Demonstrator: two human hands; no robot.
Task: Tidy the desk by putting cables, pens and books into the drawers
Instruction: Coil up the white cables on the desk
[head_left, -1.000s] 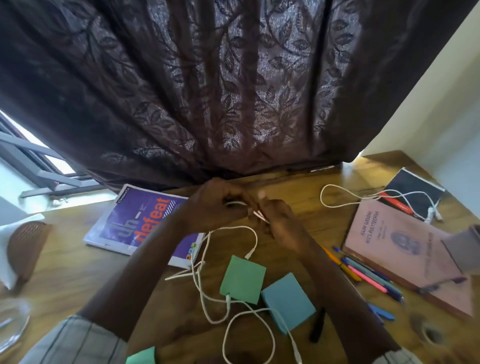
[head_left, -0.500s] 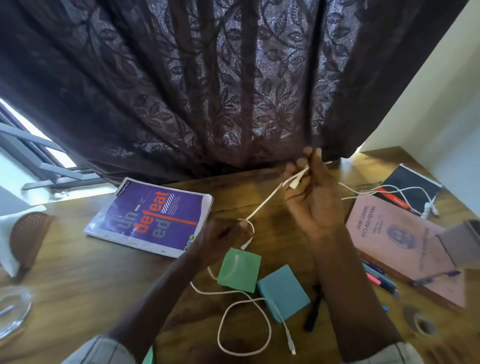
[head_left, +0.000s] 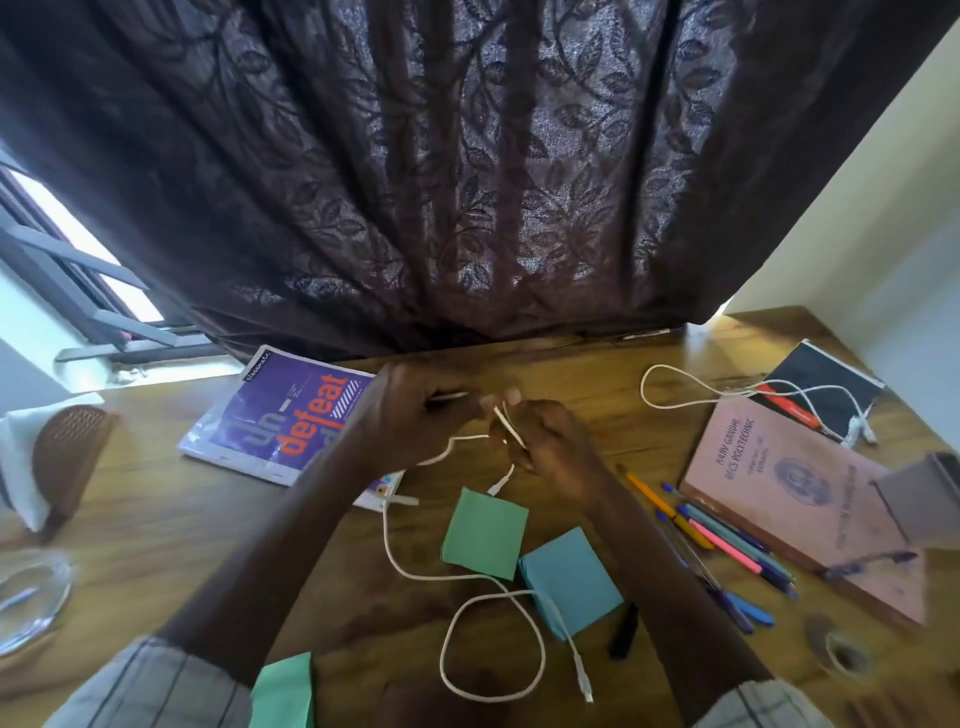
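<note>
White cable (head_left: 387, 540): held up in both grips for coiling, beyond the green pad (head_left: 483, 535).

I have the left grip (head_left: 410, 415) pinched closed on one strand and the right grip (head_left: 550, 447) pinched closed on a doubled-over section. The two sit close together above the bench (head_left: 156, 545), just beyond the green pad. I judge this hold gathers the length into short folds that will fit a drawer. The slack runs down past the left of the green pad and lies in a loose loop on its near side, so it can feed upward freely. A second cable (head_left: 643, 387), the pens (head_left: 727, 540) and the pink book (head_left: 800, 499) wait to the right of the green pad. The purple book (head_left: 280, 415) lies to its far left. No drawer is in view.
</note>
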